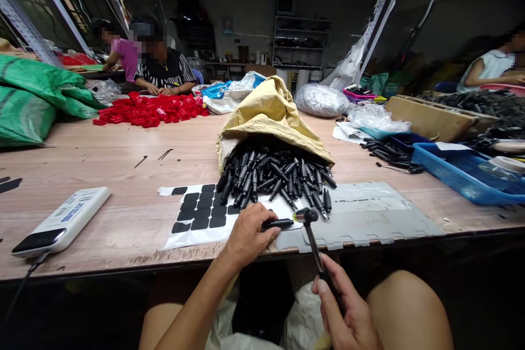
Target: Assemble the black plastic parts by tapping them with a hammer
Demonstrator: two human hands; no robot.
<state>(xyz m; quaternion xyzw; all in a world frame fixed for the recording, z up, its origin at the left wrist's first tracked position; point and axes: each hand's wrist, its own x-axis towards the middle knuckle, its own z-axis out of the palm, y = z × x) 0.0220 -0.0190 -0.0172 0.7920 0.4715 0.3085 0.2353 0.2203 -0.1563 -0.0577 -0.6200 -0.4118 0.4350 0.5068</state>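
At the near edge of the worktop [123, 175], the left hand [248, 238] pinches a black pin [279, 223] that lies level, its long axis pointing right. The hammer [313, 246] head meets its tip, with the handle slanting down into the clenched right hand [344, 311]. Just beyond the left hand, a heap of black parts [274, 175] spills from a yellow sack [270, 109]. Black pads [200, 213] lie to its left.
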